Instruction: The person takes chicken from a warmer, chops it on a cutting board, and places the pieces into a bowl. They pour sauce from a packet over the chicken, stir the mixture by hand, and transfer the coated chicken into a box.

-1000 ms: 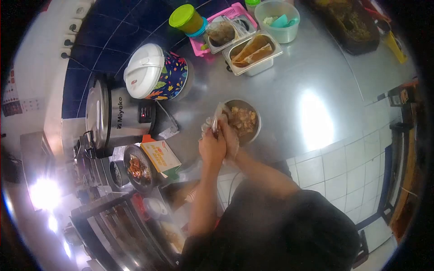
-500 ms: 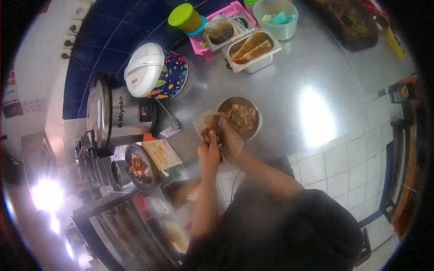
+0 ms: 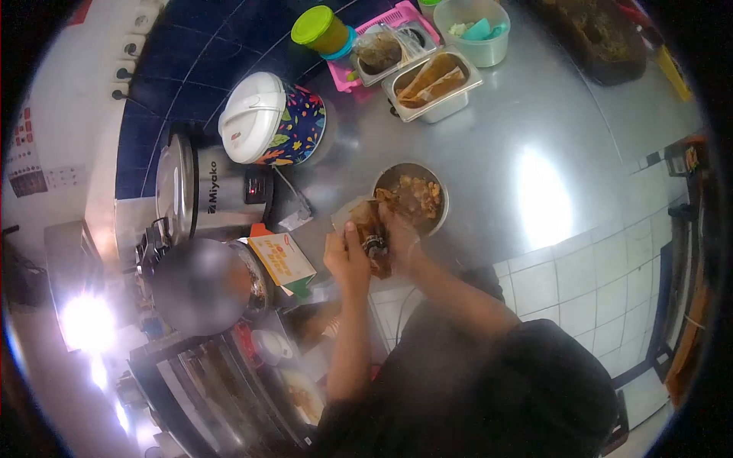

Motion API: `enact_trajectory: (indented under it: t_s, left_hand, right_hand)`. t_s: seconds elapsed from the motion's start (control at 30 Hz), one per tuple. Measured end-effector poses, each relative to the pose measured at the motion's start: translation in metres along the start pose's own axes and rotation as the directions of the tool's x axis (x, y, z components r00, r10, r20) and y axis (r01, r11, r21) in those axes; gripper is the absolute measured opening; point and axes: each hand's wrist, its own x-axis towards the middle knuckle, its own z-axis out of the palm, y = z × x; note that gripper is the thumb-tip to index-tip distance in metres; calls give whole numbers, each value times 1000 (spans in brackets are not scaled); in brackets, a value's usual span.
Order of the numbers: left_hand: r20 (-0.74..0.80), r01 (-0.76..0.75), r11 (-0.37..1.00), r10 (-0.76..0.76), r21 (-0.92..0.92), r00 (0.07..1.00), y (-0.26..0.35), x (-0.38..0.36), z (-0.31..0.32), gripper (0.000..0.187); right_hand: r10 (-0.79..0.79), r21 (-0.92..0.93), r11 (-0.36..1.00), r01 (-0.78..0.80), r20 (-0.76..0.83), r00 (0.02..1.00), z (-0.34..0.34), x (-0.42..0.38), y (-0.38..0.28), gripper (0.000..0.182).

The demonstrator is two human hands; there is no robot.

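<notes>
Between my two hands is a brown-smeared clear plastic bag (image 3: 374, 221); dark contents or printing show on its lower part. My left hand (image 3: 350, 256) grips its left side, thumb along the front. On the other side, my right hand (image 3: 401, 240) is closed on the bag, its fingers partly hidden and blurred. Just beyond the hands, a round metal bowl (image 3: 447, 206) stands on the steel counter, holding chunky brown food (image 3: 416, 197). The bag's upper edge is close to the bowl's left rim.
A Miyako rice cooker (image 3: 217, 187) and a patterned white-lidded container (image 3: 301, 126) stand left. Behind are a steel food pan (image 3: 431, 111), a pink basket (image 3: 341, 76) and a pale green tub (image 3: 489, 49). A printed box (image 3: 282, 256) lies near my left arm.
The view has shifted slightly. More of the bag now shows below and between my hands, still held by both. A blurred round patch now covers much of the plate at left.
</notes>
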Motion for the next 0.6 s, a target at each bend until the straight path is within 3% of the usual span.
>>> enact_trajectory:
  t_s: [0.07, 0.13, 0.2, 0.27, 0.3, 0.33, 0.37, 0.4, 0.43, 0.47, 0.5, 0.53, 0.57, 0.6]
  left_hand:
    - [-6, 203, 975, -205, -88, 979, 3, -3, 0, 24]
    - [-24, 172, 983, -174, -66, 984, 11, -1, -1, 24]
    - [-48, 146, 988, -148, -42, 988, 13, 0, -2, 24]
    - [-52, 217, 973, -221, -76, 974, 12, 1, -2, 28]
    - [-47, 216, 974, -219, -75, 974, 13, 2, -3, 28]
    - [-17, 315, 908, -332, -278, 943, 21, 5, -6, 29]
    - [38, 399, 792, -432, -463, 901, 27, 10, -9, 31]
    - [43, 397, 793, -427, -462, 903, 30, 15, -15, 31]
    - [102, 410, 765, -417, -496, 903, 32, 18, -24, 31]
    - [158, 426, 733, -408, -530, 899, 31, 20, -31, 32]
    - [158, 427, 731, -410, -533, 898, 29, 21, -35, 32]
    - [148, 411, 802, -386, -435, 911, 25, 21, -39, 30]
    - [136, 385, 860, -360, -334, 923, 22, 21, -42, 29]
    - [122, 378, 858, -359, -348, 925, 14, 19, -41, 29]
  right_hand:
    - [52, 12, 999, -52, 20, 998, 2, -2, -4, 52]
    - [30, 216, 975, -58, 129, 991, 8, -10, -8, 49]
    - [81, 230, 968, -100, 91, 993, 17, -21, -19, 46]
    - [134, 242, 960, -143, 53, 990, 16, -22, -22, 44]
    - [155, 271, 941, -200, 181, 971, 11, -18, -18, 41]
    - [167, 292, 921, -259, 307, 937, 6, -15, -15, 38]
    - [161, 297, 920, -255, 307, 938, 0, -13, -6, 38]
    - [-154, 12, 987, 158, 299, 942, -7, -13, 8, 36]
    - [-431, -262, 799, 541, 378, 819, -13, -18, 18, 35]
    - [-432, -263, 798, 542, 378, 819, -19, -25, 19, 35]
    - [-196, -167, 957, 237, 229, 954, -29, -34, 18, 36]
    - [89, -23, 996, -87, 113, 990, -40, -43, 17, 38]
    - [89, -35, 996, -86, 115, 989, -53, -52, 19, 38]
    - [-66, -424, 885, 194, 299, 952, -69, -58, 19, 43]
